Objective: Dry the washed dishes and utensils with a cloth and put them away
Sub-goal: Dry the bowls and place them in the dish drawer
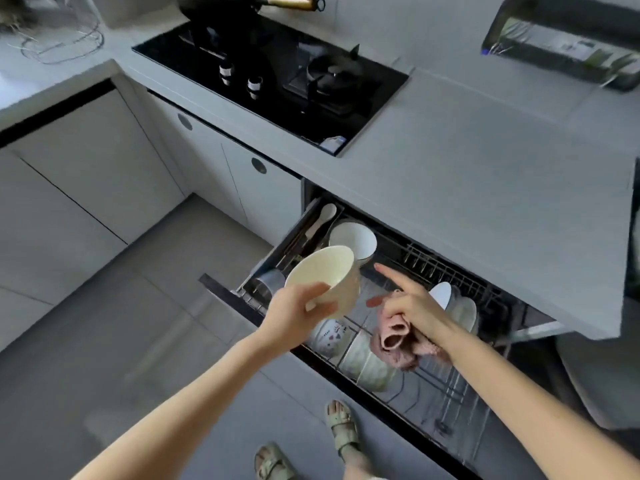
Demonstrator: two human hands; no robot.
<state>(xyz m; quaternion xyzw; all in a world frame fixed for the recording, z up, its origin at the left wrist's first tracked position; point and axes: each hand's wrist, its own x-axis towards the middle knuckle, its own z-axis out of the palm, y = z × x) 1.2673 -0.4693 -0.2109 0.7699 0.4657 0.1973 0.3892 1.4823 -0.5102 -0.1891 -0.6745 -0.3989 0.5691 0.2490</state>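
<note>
Below both hands, the open drawer (221,289) holds plates (462,311) beside the right hand (412,306), and a white bowl (353,239) and a spoon (327,214) beyond the left hand (294,311). The left hand grips a cream bowl (322,271) over the drawer. The right hand clutches a cloth (398,344), with its forefinger straight.
</note>
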